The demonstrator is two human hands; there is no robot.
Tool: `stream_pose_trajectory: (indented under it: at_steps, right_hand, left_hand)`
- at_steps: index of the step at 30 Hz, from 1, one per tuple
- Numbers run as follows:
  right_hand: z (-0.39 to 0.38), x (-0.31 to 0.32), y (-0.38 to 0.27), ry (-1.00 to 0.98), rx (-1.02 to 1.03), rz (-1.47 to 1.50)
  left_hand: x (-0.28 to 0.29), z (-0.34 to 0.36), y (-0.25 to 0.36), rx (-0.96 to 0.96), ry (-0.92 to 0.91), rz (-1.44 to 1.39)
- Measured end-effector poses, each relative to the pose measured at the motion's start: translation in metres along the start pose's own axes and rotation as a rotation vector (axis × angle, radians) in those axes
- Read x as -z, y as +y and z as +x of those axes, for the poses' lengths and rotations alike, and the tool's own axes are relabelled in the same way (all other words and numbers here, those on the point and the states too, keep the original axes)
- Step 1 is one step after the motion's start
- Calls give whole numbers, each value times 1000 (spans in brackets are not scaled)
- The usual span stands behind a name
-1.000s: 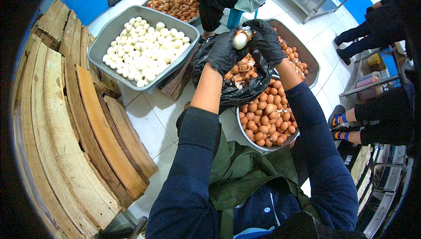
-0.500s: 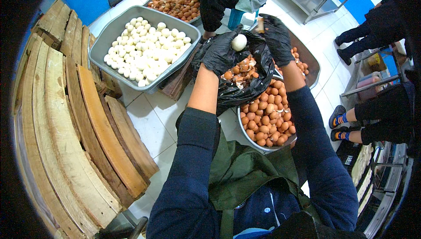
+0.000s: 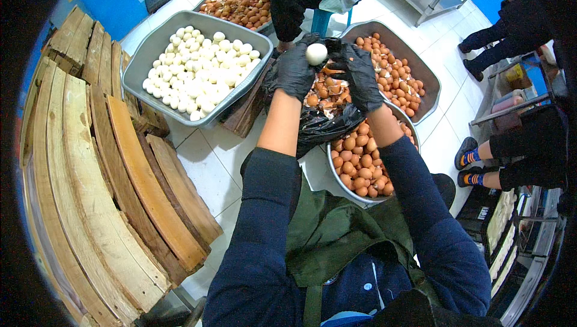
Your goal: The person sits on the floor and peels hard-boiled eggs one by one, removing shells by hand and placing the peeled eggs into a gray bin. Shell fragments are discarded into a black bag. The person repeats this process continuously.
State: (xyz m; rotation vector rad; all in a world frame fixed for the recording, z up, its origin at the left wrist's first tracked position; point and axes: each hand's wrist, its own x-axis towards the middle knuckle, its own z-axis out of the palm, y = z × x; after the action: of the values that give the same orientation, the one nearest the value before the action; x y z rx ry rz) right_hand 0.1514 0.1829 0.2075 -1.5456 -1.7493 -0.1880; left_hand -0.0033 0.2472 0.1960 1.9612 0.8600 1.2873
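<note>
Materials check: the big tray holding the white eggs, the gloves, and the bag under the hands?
Tray: looks like metal, likely stainless, dull grey with a rolled rim and soft sheen. Gloves on left hand and right hand: thin black rubbery film, probably nitrile or latex, snug and slightly glossy. Bag: thin black plastic, crinkled with shiny folds. Peeled egg between the hands is smooth matte white.

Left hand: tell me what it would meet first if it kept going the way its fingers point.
The left hand points up and slightly right, its fingers holding a peeled white egg. Beyond that, probably the seated person's dark-trousered leg, though depth is unclear.
</note>
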Motion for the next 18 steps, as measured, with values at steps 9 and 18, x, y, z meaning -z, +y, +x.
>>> stream_pose_trajectory:
  at_steps: [9,18]
  right_hand:
    - [-4,-13,24,-71,-179,552]
    - [-13,-8,77,149,-267,566]
  left_hand:
    - [-15,12,6,18,129,125]
    - [-35,-12,15,24,-229,557]
